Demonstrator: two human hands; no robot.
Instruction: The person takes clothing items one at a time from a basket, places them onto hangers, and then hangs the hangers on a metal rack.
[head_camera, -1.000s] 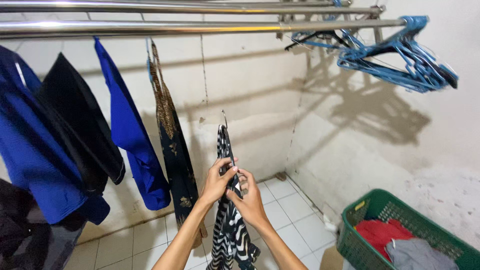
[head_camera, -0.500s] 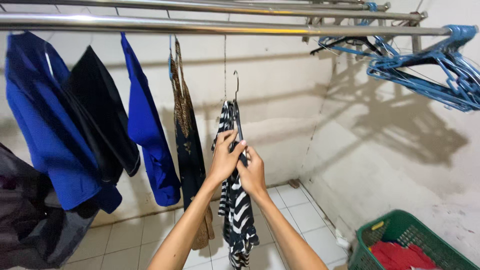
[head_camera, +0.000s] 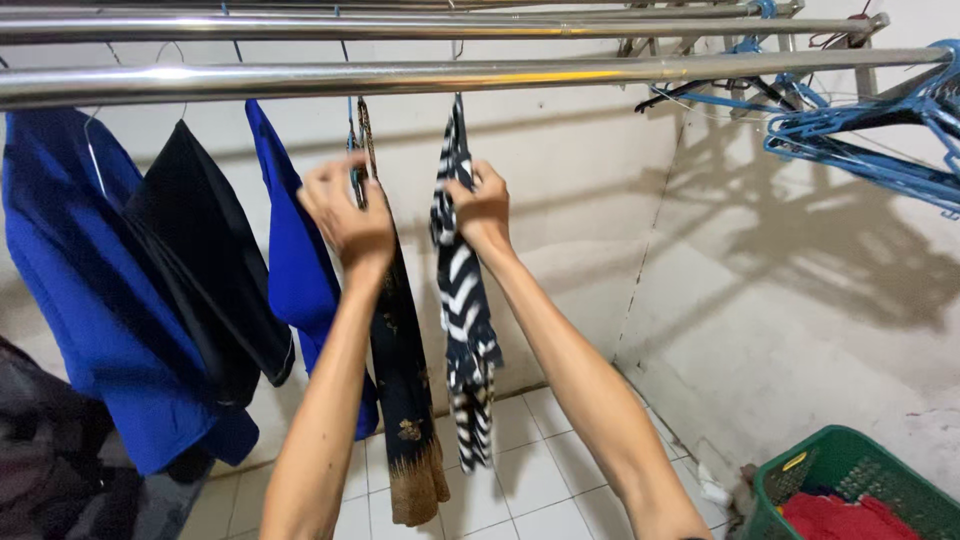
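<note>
A black-and-white zebra-striped garment (head_camera: 462, 320) hangs on a hanger right under the steel rail (head_camera: 400, 77). My right hand (head_camera: 482, 205) grips its top, just below the rail. My left hand (head_camera: 345, 210) is closed on the top of the neighbouring black garment with gold-brown pattern (head_camera: 405, 400), at its hanger. Both arms reach up from the bottom of the view.
A royal-blue garment (head_camera: 290, 270), a black one (head_camera: 205, 260) and a blue shirt (head_camera: 70, 290) hang further left. Empty blue hangers (head_camera: 870, 140) bunch at the rail's right end. A green laundry basket (head_camera: 850, 480) with red cloth sits bottom right on the white tiles.
Both hands rose with the striped garment from chest height to the rail. My left hand let go of it and moved to the gold-patterned garment beside it.
</note>
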